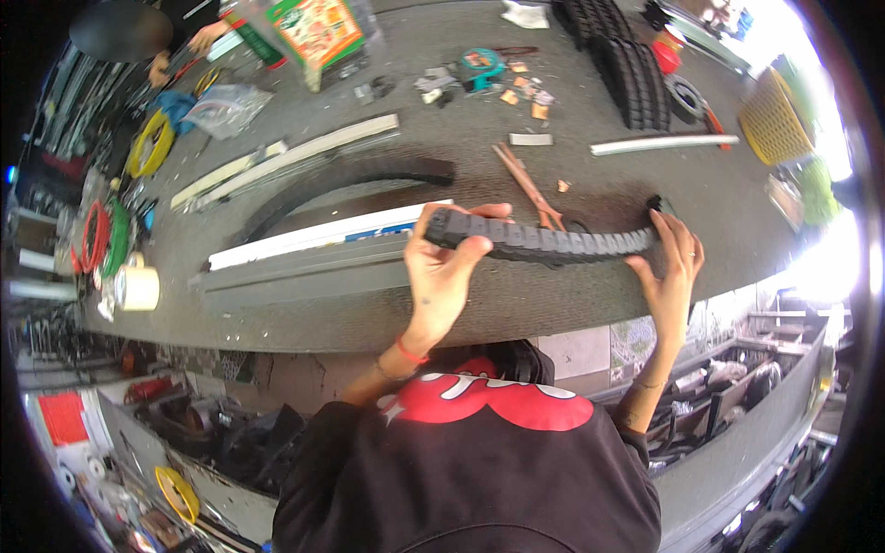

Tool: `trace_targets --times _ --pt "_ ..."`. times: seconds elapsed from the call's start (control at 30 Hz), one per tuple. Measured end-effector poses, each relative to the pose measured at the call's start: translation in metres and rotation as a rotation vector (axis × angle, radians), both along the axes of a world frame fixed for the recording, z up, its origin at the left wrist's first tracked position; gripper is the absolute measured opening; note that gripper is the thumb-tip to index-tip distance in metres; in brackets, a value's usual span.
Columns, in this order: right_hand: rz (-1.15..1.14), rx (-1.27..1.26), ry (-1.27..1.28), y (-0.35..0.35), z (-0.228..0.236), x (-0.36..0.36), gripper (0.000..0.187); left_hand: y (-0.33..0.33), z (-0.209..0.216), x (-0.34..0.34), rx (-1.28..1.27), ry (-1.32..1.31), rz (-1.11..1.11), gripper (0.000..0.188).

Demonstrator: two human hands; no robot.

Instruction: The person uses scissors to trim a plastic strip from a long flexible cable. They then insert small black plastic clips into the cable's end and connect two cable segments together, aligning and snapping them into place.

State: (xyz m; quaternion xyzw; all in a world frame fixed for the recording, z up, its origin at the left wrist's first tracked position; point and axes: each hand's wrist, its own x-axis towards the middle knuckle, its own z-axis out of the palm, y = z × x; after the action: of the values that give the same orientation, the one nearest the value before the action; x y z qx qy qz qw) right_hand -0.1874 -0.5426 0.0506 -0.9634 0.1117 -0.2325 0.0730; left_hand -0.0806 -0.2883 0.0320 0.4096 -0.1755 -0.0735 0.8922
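A black segmented cable drag chain (562, 243) is stretched between my two hands above the near part of the table, sagging slightly in the middle. My left hand (447, 263) grips its thicker left end, thumb on the near side and fingers behind. At the chain's right end, my right hand (673, 251) pinches the last links between thumb and fingers. Just behind the chain lies a pair of scissors (530, 189) with copper-coloured blades, partly hidden by it. To the left of my left hand are a white strip (304, 240) and a grey channel (304, 278).
A curved black chain (341, 180) and pale strips (295, 161) lie farther left. Thicker black chains (627, 78) and a yellow basket (774, 120) stand at the far right. Tape rolls (136, 288) sit at the left edge. A co-worker's hand (210, 37) shows at the far left.
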Motion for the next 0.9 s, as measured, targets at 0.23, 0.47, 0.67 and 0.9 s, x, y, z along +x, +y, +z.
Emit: trace_targets --times 0.23,0.47,0.67,0.9 --pt "0.146 -0.104 -0.030 -0.017 0.005 0.013 0.062 0.006 0.002 0.001 -0.026 0.016 0.050 0.032" --pt "0.139 0.069 0.189 -0.029 0.044 0.012 0.067 0.009 0.001 -0.005 0.012 0.028 -0.008 0.032" --pt "0.185 -0.089 0.428 0.009 0.062 0.042 0.084 0.012 0.015 -0.010 0.281 -0.124 -0.154 0.029" --pt "0.844 0.371 0.431 0.096 0.054 0.108 0.052 0.046 0.067 0.051 0.817 -0.439 -0.170 0.026"
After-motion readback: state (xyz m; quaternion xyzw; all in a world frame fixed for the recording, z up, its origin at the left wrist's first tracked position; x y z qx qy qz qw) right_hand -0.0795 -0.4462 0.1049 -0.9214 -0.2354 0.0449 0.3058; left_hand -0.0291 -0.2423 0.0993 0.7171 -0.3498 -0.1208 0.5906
